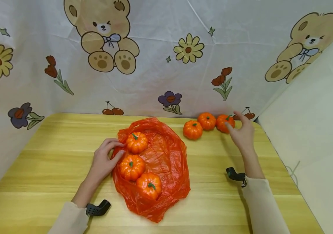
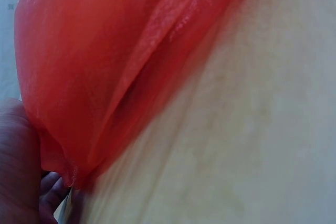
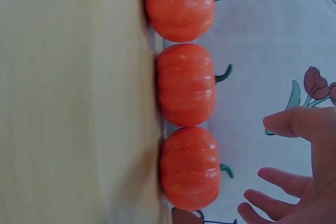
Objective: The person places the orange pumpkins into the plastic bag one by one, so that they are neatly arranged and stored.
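Left hand (image 1: pixel 103 161) grips my crinkly red plastic bag (image 1: pixel 176 162) at its left edge; three glossy ribbed orange pumpkins (image 1: pixel 132 167) inside. My right hand (image 1: pixel 243 135), spread wide, hovers by three matching pumpkins (image 1: pixel 206 121), beyond the bag's right side on the yellow wood-grain tabletop (image 1: pixel 213 208).

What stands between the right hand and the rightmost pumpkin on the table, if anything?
Nothing visible. In the right wrist view, only a gap separates the right hand from the rightmost pumpkin. In the head view, the other two loose pumpkins sit to its left.
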The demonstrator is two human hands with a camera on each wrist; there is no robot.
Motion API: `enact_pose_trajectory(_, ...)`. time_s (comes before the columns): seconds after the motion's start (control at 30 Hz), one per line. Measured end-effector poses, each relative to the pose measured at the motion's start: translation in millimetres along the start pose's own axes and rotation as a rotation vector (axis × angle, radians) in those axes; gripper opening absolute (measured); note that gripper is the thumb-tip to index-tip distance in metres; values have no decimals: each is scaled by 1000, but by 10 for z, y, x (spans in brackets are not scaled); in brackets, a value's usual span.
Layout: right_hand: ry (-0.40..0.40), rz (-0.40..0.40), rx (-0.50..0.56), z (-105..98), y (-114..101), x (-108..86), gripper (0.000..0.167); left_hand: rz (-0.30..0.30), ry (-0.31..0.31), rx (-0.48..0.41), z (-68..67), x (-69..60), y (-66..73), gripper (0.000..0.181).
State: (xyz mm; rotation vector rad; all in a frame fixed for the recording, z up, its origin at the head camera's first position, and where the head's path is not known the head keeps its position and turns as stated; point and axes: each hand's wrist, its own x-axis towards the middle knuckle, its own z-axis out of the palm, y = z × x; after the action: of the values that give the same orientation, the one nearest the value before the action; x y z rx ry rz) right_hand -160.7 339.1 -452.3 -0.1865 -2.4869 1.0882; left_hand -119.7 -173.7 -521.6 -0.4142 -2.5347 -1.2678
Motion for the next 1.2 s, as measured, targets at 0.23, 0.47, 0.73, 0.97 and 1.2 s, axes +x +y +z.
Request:
enact_pose_trajectory(0.23, -91, -17, -74, 93, 213, 12, 65, -4, -4, 1, -2, -5, 12, 17)
enact_pose_trajectory(0.47, -89, -3, -65, 142, 284, -6, 64, -3, -4, -2, -4, -9, 15, 17)
enact_pose_trajectory(0.73, -42, -25, -41, 166, 315, -8, 59, 4, 1, -11, -4, -12, 0, 17)
enact_pose_trajectory(0.97, -38, -17, -58, 138, 294, -17, 54, -7, -1, -14, -4, -17, -10, 17)
enact_pose_trajectory(1.2, -63, -6, -74, 107, 311, -24, 56, -4, 0, -10, 0, -10, 3, 17)
